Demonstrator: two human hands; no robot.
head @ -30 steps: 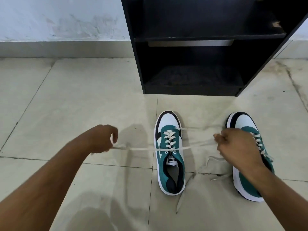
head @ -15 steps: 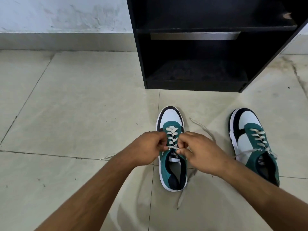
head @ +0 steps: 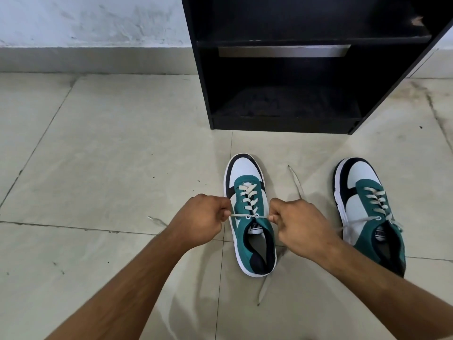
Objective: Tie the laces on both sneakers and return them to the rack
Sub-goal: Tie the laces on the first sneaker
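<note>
Two green, white and navy sneakers stand on the tile floor, toes toward the rack. The left sneaker [head: 247,185] sits between my hands. My left hand [head: 203,220] pinches one end of its cream lace [head: 241,215] at the left of the top eyelets. My right hand [head: 297,225] pinches the other end at the right. The lace runs taut across the tongue between both hands. Loose tails trail out past each fist onto the floor. The right sneaker [head: 362,190] stands apart to the right, its lace lying loose.
A black shoe rack [head: 282,119] stands just beyond the sneakers, its bottom shelf and the shelf above both bare. A grey skirting and white wall [head: 93,23] run along the back. Beige floor tiles [head: 117,148] spread out to the left.
A second ago my hands were pulling the lace far apart. They then came together over the tongue, and now have drawn slightly apart with the lace taut between them.
</note>
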